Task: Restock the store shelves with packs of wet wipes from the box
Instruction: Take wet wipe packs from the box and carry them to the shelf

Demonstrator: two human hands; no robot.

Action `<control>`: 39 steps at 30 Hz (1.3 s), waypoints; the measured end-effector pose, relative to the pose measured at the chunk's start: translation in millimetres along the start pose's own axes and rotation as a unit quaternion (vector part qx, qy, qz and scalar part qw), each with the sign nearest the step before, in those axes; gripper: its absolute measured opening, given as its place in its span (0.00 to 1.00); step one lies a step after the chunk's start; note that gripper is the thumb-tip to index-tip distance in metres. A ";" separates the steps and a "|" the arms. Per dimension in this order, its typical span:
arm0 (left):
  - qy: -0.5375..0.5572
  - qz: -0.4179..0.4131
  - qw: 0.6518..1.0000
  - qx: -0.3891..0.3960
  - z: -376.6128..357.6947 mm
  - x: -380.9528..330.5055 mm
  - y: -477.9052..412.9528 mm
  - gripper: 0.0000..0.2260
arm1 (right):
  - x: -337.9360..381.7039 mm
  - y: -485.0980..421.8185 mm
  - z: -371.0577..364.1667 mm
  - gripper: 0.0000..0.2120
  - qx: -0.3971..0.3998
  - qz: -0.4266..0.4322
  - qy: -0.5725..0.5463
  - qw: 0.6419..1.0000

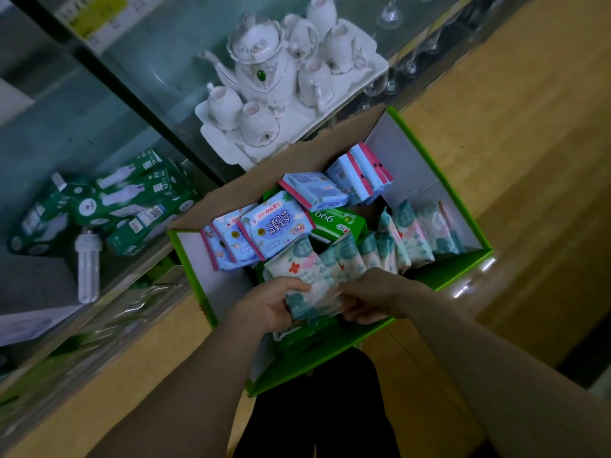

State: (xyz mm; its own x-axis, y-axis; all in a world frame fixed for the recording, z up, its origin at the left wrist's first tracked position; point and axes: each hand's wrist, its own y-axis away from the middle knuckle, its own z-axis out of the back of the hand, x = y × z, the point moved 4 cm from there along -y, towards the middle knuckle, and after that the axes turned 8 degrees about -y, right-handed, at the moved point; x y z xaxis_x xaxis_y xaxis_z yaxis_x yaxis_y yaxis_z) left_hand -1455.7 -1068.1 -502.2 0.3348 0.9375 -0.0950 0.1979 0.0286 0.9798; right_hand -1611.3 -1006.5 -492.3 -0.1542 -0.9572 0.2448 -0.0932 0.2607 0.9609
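An open green cardboard box stands on the floor, filled with several packs of wet wipes: blue ones with pink edges, a green pack and a row of teal and white ones. Both my hands are at the box's near end. My left hand and my right hand together grip a small stack of teal and white packs, one hand at each side of it.
To the left runs a glass shelf unit. On it lie green light-bulb cartons and a loose white bulb. A white porcelain tea set on a tray stands right behind the box. Wooden floor lies to the right.
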 end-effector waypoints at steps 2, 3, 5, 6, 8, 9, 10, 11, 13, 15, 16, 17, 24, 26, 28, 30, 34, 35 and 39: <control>0.020 -0.004 1.000 0.000 1.5 0.6 2.4 0.09 | -1.0 -1.6 -0.7 0.08 0.000 0.009 -0.030 1.000; 0.024 -0.005 1.000 0.000 1.5 0.7 4.1 0.09 | -1.2 -2.1 -1.4 0.06 -0.003 0.019 -0.038 0.999; 0.030 -0.006 1.000 0.002 1.7 0.9 6.3 0.08 | 0.0 -2.3 -2.2 0.07 -0.018 0.043 -0.031 0.998; 0.031 -0.008 0.999 0.003 1.5 0.9 6.9 0.08 | 0.3 -1.3 -3.1 0.08 -0.022 0.051 -0.022 0.998; 0.042 -0.014 0.999 0.000 1.4 0.6 9.3 0.08 | 1.2 -0.2 -4.9 0.08 -0.027 0.063 -0.008 0.998; 0.051 -0.022 0.998 -0.003 1.5 -0.1 9.9 0.08 | 2.3 -1.3 -4.5 0.08 -0.039 0.073 -0.006 0.997; 0.061 -0.031 0.998 -0.003 1.2 -1.2 10.6 0.08 | 4.5 -2.9 -3.8 0.10 -0.059 0.084 -0.009 0.995; 0.069 -0.040 0.997 -0.004 0.0 -3.1 13.0 0.08 | 7.2 -4.0 -3.9 0.11 -0.085 0.096 -0.016 0.992; 0.074 -0.054 0.996 -0.010 -3.2 -8.6 17.6 0.07 | 13.7 -6.3 -6.0 0.13 -0.135 0.116 -0.040 0.983; 0.066 -0.067 0.995 -0.017 -5.9 -15.3 21.4 0.08 | 17.9 -6.6 -7.5 0.15 -0.180 0.141 -0.027 0.973; 0.067 -0.073 0.995 -0.022 -5.4 -17.9 21.2 0.08 | 20.5 -3.8 -4.0 0.15 -0.219 0.157 0.006 0.963; 0.068 -0.077 0.994 -0.028 -3.1 -19.6 20.1 0.08 | 23.2 -0.2 2.1 0.16 -0.267 0.174 0.042 0.947; -0.025 -0.105 0.993 -0.035 3.0 -11.3 15.2 0.12 | 50.1 10.3 -16.3 0.15 -0.154 0.247 0.056 0.955; -0.038 -0.132 0.990 -0.032 -2.5 -11.5 13.5 0.12 | 46.7 6.6 -32.1 0.17 -0.140 0.235 0.113 0.955; -0.025 -0.138 0.990 -0.013 -8.3 -12.1 18.7 0.07 | 42.1 4.7 -36.7 0.17 -0.174 0.243 0.171 0.939; 0.020 -0.136 0.990 0.002 -8.8 -13.0 20.7 0.09 | 38.6 3.4 -35.5 0.14 -0.181 0.258 0.178 0.932; 0.036 -0.176 0.983 -0.042 0.1 -13.0 12.8 0.14 | 39.6 6.2 -28.5 0.11 -0.154 0.276 0.132 0.940; 0.013 -0.186 0.981 -0.062 1.8 -12.7 10.7 0.14 | 41.9 7.6 -27.0 0.10 -0.155 0.278 0.120 0.940; -0.016 -0.202 0.976 -0.077 -3.5 -18.9 15.1 0.15 | 56.7 8.0 -32.7 0.17 -0.189 0.246 0.246 0.918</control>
State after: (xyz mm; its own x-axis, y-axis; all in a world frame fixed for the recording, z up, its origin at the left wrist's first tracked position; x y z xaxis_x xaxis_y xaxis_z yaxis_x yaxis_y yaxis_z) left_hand -1462.3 -1084.2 -484.9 0.2869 0.8276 -0.4825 0.1791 0.4485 0.8757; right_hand -1588.5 -1062.8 -466.4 0.3849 -0.7005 0.6010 0.2316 0.7036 0.6718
